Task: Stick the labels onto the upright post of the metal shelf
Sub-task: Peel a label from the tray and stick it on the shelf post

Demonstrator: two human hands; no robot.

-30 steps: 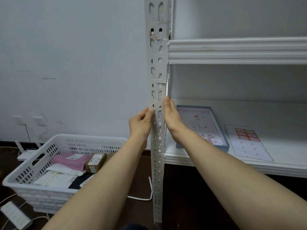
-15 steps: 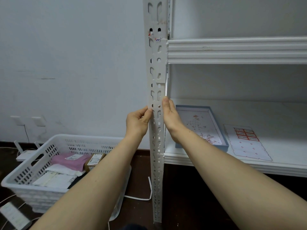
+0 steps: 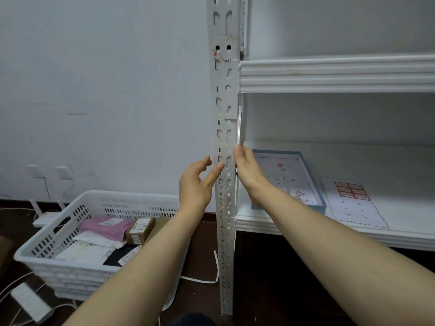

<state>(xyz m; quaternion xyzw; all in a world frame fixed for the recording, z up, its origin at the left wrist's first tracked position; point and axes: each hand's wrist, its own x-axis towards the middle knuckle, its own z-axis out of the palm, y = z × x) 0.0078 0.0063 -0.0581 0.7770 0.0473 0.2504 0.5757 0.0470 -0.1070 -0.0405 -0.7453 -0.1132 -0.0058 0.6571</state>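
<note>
White metal post (image 3: 224, 102) stood upright; left hand (image 3: 195, 184) grip released, one fingertip touching; right hand (image 3: 249, 170) pressed it, straight-fingered.

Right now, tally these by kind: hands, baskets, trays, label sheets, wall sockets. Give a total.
Hands: 2, left hand and right hand
Baskets: 1
Trays: 1
Label sheets: 1
Wall sockets: 2
Total: 7
</note>
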